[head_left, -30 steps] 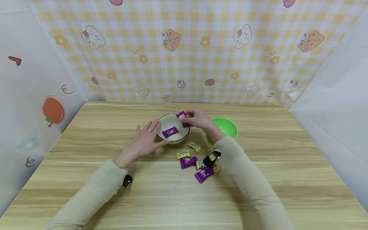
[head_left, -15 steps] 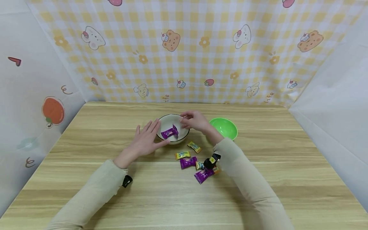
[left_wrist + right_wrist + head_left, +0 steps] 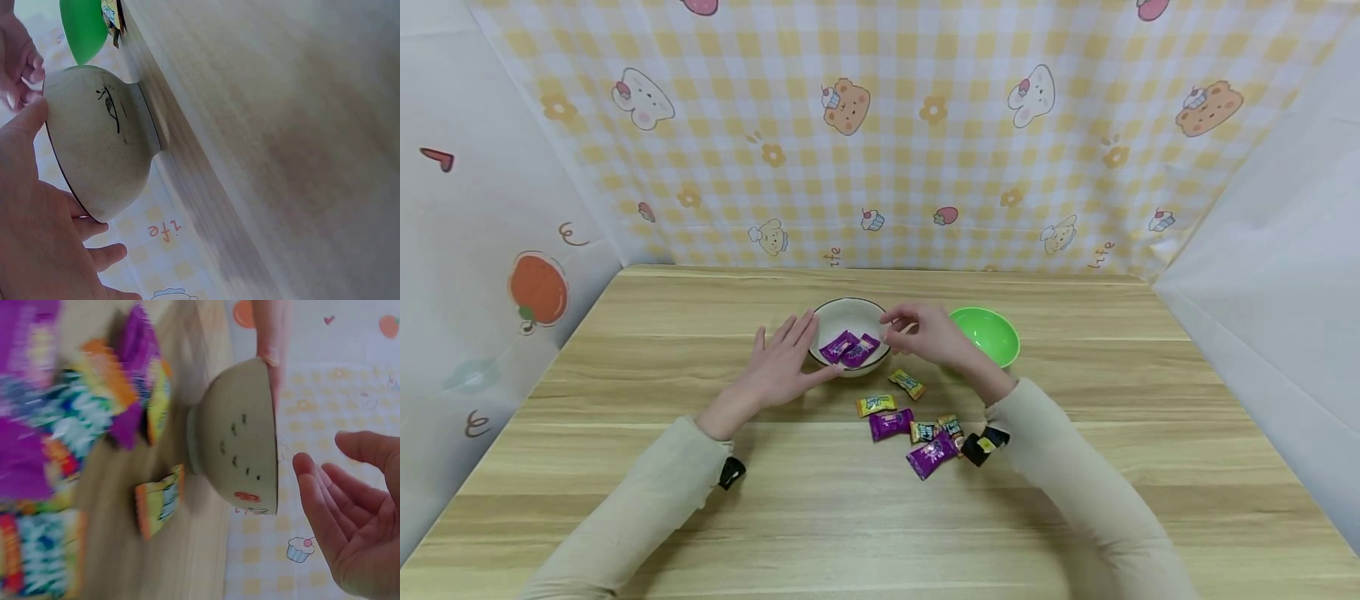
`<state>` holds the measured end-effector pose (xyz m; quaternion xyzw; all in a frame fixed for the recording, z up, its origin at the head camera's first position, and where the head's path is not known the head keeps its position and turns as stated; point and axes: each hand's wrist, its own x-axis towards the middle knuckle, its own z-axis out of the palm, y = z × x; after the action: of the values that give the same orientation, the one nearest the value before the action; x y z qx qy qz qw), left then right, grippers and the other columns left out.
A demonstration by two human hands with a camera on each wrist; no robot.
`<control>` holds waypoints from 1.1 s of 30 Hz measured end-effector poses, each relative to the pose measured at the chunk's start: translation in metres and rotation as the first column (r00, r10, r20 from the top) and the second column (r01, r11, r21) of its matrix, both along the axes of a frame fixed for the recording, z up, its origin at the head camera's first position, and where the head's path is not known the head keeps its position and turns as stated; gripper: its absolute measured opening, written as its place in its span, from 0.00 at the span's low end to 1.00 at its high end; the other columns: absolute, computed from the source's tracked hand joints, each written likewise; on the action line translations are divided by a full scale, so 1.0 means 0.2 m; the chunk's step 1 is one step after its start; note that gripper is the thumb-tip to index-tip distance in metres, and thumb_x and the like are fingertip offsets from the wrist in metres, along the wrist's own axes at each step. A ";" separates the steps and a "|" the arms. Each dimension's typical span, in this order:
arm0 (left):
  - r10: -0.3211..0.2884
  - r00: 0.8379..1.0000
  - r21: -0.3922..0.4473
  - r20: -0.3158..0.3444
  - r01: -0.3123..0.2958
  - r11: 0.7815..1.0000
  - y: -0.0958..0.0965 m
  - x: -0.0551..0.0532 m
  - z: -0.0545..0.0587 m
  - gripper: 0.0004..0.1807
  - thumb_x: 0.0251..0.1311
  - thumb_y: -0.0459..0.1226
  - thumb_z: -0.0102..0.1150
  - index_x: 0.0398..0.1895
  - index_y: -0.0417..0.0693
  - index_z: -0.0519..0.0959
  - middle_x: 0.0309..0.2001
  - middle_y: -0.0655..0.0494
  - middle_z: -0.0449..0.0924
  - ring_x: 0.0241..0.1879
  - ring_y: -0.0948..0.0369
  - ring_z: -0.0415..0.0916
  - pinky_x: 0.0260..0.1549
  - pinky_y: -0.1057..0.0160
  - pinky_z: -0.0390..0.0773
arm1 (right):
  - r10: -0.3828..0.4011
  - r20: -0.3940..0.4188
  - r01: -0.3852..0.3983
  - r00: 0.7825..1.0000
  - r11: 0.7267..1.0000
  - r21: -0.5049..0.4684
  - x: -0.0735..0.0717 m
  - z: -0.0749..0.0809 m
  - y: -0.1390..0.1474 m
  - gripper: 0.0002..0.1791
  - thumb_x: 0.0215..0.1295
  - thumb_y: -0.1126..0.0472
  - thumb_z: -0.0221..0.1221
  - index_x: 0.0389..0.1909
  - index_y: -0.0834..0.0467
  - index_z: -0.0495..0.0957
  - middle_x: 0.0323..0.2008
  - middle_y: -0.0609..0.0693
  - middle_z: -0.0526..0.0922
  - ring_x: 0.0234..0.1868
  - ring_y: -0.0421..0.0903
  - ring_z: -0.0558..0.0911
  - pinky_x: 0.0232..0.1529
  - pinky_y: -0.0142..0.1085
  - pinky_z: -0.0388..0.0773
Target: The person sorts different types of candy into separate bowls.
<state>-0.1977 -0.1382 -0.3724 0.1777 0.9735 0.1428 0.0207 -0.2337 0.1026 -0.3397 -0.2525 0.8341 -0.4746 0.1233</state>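
Note:
A cream bowl [image 3: 844,315] with a dark rim holds two purple-wrapped candies [image 3: 860,352] lying side by side. My left hand [image 3: 778,367] rests against its left side, fingers spread and fairly straight; in the left wrist view the thumb lies at the rim of the bowl [image 3: 94,144]. At the right rim my right hand [image 3: 931,335] hovers with loosely bent fingers. From the right wrist view, nothing lies between thumb and fingertips of the right hand [image 3: 356,506], which is apart from the bowl [image 3: 240,437].
A green bowl [image 3: 988,332] stands right of the cream one, behind my right wrist. In front lie yellow candies [image 3: 876,405], a purple candy [image 3: 891,425] and a small pile with another purple candy [image 3: 931,455]. A checked cloth [image 3: 887,167] hangs behind the table.
The right hand has let a purple candy drop into the cream bowl, where it settled beside the first. That hand then moved back right and slightly nearer. The left hand has stayed put.

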 end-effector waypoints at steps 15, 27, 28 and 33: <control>-0.003 1.000 -0.003 0.003 0.003 1.000 0.00 0.00 -0.01 0.51 0.51 0.68 0.35 0.68 0.42 0.42 0.68 0.49 0.38 0.65 0.49 0.35 0.55 0.41 0.28 | 0.383 -0.098 -0.355 0.919 0.909 0.218 0.17 -0.15 0.09 0.15 0.54 0.65 0.60 0.42 0.65 0.75 0.32 0.48 0.79 0.34 0.39 0.76 0.36 0.31 0.74; -0.008 1.000 -0.008 0.003 0.008 1.000 0.00 0.00 0.00 0.50 0.52 0.67 0.36 0.68 0.42 0.42 0.68 0.49 0.38 0.65 0.49 0.35 0.55 0.41 0.27 | 0.448 -0.205 -0.351 0.870 0.856 0.381 0.19 -0.24 0.07 0.14 0.51 0.57 0.63 0.39 0.57 0.77 0.33 0.44 0.78 0.35 0.38 0.75 0.38 0.30 0.71; -0.008 1.000 -0.007 0.003 0.008 1.000 0.00 0.00 0.00 0.50 0.52 0.67 0.36 0.68 0.42 0.42 0.68 0.49 0.38 0.65 0.49 0.35 0.55 0.41 0.26 | 0.450 -0.214 -0.344 0.867 0.852 0.395 0.19 -0.24 0.07 0.15 0.51 0.57 0.63 0.39 0.57 0.77 0.33 0.44 0.78 0.35 0.38 0.75 0.38 0.30 0.71; -0.003 1.000 -0.007 0.009 0.003 1.000 0.00 0.00 0.00 0.50 0.52 0.68 0.35 0.68 0.43 0.42 0.68 0.50 0.37 0.65 0.49 0.35 0.55 0.41 0.26 | 0.458 -0.205 -0.341 0.865 0.837 0.428 0.20 -0.24 0.06 0.17 0.50 0.56 0.64 0.41 0.58 0.77 0.35 0.44 0.78 0.36 0.38 0.74 0.40 0.30 0.69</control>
<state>-0.1978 -0.1389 -0.3724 0.1784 0.9736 0.1401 0.0258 -0.1941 0.1153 -0.3871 -0.4631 0.8461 -0.2242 0.1393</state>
